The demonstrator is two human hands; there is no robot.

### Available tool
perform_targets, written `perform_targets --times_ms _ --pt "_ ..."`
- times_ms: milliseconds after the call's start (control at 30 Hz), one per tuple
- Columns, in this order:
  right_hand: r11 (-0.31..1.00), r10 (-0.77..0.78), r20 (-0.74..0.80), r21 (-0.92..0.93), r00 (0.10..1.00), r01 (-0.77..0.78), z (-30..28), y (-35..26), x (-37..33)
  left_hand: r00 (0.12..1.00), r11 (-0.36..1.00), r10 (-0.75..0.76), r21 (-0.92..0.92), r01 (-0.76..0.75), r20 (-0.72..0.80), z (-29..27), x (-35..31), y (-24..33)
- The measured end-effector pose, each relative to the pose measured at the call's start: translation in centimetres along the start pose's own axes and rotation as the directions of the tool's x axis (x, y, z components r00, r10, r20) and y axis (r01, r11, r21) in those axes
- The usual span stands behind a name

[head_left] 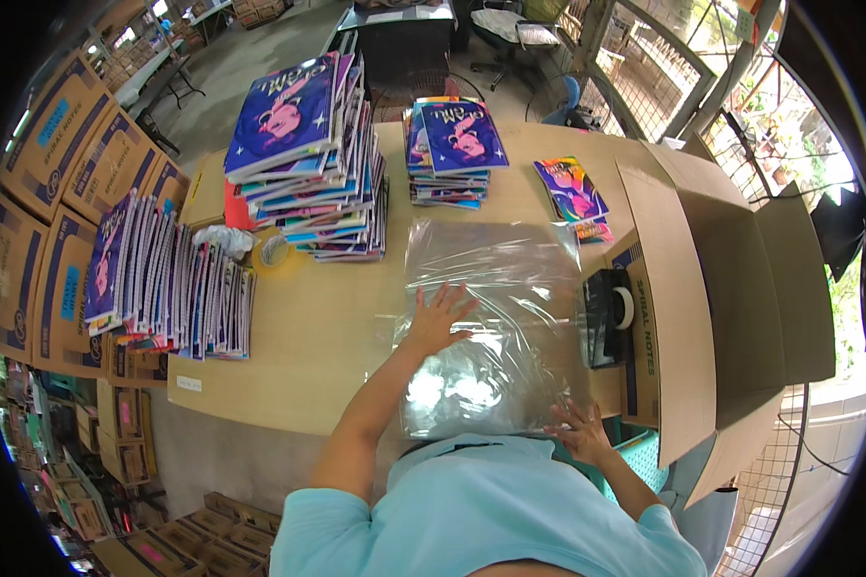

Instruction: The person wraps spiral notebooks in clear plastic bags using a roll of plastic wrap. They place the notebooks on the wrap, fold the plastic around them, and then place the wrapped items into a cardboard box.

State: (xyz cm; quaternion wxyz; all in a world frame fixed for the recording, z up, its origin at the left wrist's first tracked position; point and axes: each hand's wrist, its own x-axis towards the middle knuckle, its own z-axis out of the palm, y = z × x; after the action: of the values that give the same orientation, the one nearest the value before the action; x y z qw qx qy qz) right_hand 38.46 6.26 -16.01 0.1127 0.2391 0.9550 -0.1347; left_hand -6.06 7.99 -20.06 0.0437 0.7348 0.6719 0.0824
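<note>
A stack of clear plastic bags or sheets (510,274) lies on the wooden table in front of me, shiny and wrinkled. My left hand (437,322) rests flat on its left part, fingers spread. At the near right corner of the plastic is my right hand (579,435), its fingers apart and touching or just over the edge. Right of the plastic stands a black tape dispenser (604,332) with a roll on it. Beyond the far edge sits a short stack of purple-covered notebooks (464,139).
A tall notebook stack (284,120) stands at the far left, with a leaning row of spiral notebooks (178,284) nearer. Between them lies yellow tape (273,252). Some loose notebooks (570,189) lie far right. An open carton (678,317) borders the right side; stacked cartons (67,250) flank the left.
</note>
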Motion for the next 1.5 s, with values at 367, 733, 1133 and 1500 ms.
perform_targets --times_ms 367,733,1133,1500 --pt "0.496 0.347 0.364 0.711 0.864 -0.499 -11.8 1.6 10.2 0.71 0.498 -0.661 -0.849 0.175 -0.242 -6.0 12.3 -8.2" --pt "0.01 0.722 0.135 0.979 0.679 -0.205 -26.6 10.1 51.2 0.478 -0.079 -0.847 -0.944 0.32 0.233 -13.4 24.2 -17.0" --pt "-0.139 0.345 0.293 0.956 0.892 -0.26 -28.0 11.2 51.0 0.696 -0.063 -0.615 -0.903 0.425 0.37 -18.3 28.5 -17.5" --pt "-0.395 0.368 -0.176 0.86 0.913 0.324 -22.4 12.7 39.8 0.875 -0.053 -0.481 -0.998 0.039 0.06 -21.1 18.6 -5.9"
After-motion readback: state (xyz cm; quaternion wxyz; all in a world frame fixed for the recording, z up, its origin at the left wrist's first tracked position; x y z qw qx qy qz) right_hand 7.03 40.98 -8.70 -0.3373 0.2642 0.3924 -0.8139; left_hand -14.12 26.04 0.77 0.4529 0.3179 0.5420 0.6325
